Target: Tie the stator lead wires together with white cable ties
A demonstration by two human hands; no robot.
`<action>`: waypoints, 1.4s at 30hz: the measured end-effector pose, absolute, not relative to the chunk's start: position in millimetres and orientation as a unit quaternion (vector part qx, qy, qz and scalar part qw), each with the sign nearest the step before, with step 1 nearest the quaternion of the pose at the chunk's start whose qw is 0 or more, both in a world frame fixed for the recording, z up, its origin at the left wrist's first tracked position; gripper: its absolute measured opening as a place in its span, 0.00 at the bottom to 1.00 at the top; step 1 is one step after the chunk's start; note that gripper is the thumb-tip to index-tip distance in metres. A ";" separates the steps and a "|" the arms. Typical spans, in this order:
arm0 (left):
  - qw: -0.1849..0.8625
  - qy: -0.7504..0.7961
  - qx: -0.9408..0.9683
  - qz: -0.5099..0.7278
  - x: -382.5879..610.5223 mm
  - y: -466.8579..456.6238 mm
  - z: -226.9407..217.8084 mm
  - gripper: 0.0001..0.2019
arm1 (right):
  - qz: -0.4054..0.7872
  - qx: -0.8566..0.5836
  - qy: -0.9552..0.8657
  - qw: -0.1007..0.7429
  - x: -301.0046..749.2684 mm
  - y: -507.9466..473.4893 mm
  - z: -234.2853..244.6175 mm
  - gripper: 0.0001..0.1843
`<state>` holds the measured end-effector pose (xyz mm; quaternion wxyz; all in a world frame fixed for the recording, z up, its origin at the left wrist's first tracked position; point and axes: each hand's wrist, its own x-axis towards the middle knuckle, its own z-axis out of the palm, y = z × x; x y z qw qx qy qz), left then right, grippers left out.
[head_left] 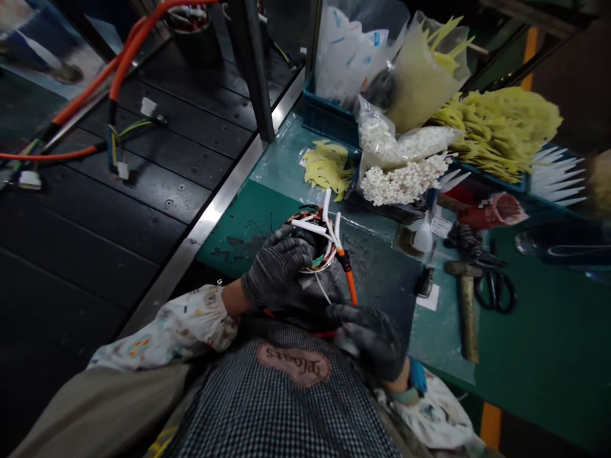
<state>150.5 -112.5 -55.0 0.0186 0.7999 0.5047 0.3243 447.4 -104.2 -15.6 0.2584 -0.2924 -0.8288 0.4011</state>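
Observation:
My left hand [277, 267], in a dark glove, is closed around a round wound coil part [319, 238] with white sleeves and wires on top, holding it against the green bench. My right hand [370, 337], also gloved, is closed low near my apron, pinching the orange cable [349, 283] that runs up to the coil part. A thin white tie strand crosses between both hands.
Behind the coil lie yellow strips [328, 166], bags of white beads [403, 181], a blue bin [327, 117] of bags and heaps of yellow ties [501, 127]. A hammer [466, 308] and scissors [496, 286] lie right. A black conveyor [119, 210] with an orange harness runs left.

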 end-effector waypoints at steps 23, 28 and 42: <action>0.062 0.513 0.794 0.319 151.2 -107.5 -44.0 0.19 | 0.555 -0.298 -0.732 0.261 380.9 -18.8 23.5 0.10; 0.064 0.508 0.785 0.350 153.5 -106.1 -40.8 0.12 | 0.480 -0.356 -0.738 0.314 377.5 -21.7 17.7 0.04; 0.107 0.507 0.797 0.309 148.2 -101.4 -42.1 0.12 | 0.454 -0.356 -0.758 0.304 379.1 -22.6 14.4 0.06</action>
